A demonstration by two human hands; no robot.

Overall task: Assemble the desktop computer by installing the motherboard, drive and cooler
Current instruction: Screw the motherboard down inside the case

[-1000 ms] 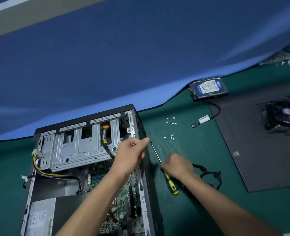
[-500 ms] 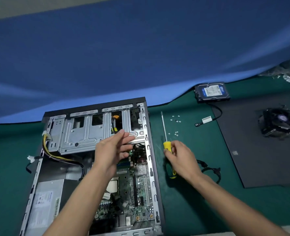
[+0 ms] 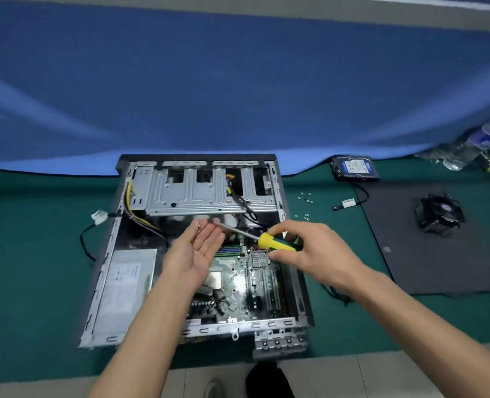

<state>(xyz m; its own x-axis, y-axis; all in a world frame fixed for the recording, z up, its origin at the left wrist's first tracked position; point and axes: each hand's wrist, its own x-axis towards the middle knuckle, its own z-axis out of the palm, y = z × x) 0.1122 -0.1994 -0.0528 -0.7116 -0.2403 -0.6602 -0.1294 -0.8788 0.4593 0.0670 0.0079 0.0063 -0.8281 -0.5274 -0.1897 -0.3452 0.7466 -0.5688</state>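
From the head view, the right hand (image 3: 314,251) grips the yellow handle of the screwdriver (image 3: 269,241), whose long axis runs up and to the left, its shaft reaching toward the fingertips of the left hand (image 3: 198,251). That left hand lies palm up with straight fingers over the open computer case (image 3: 106,282); a small bright speck near its thumb may be a screw, though it is too small to tell. Both hands hover above the motherboard (image 3: 238,280), which already sits in the case directly beneath them. The hard drive (image 3: 354,168) and cooler (image 3: 439,214) lie on the desk (image 3: 37,225) well to the right, nearer the right hand. The loose screws (image 3: 305,201) lie just right of the case.
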